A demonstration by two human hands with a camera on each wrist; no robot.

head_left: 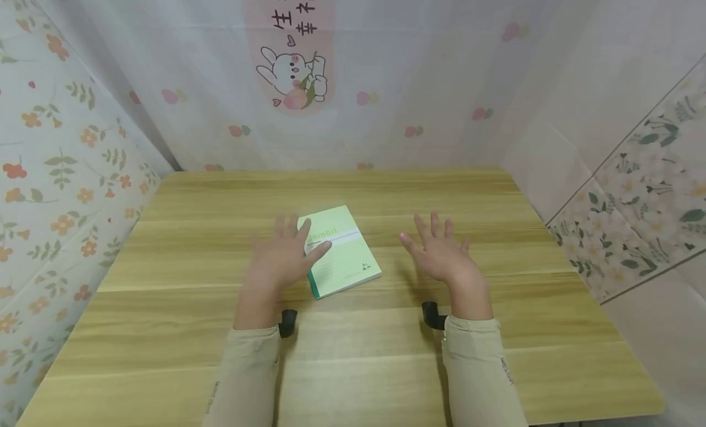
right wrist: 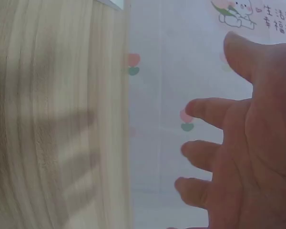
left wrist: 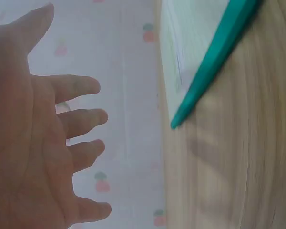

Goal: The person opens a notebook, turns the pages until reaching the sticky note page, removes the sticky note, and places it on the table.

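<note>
A pale green notebook (head_left: 344, 258) with a darker green spine lies slightly turned on the wooden table. My left hand (head_left: 281, 255) hovers over its left edge, fingers spread and holding nothing; thumb and index finger overlap the cover in the head view. In the left wrist view the green spine (left wrist: 214, 62) shows beside the spread left hand (left wrist: 33, 133). To the right of the notebook, my right hand (head_left: 443, 252) is held above the table with fingers apart and nothing in it. The right wrist view shows that hand (right wrist: 257, 138) with its shadow on the wood.
The wooden table (head_left: 165, 261) reaches back to a white curtain (head_left: 386, 59) with fruit prints and a cartoon rabbit. Floral cloth (head_left: 55, 188) hangs along the left side, and another patterned cloth (head_left: 651, 170) is on the right. Black wrist mounts (head_left: 432, 317) stick out from both sleeves.
</note>
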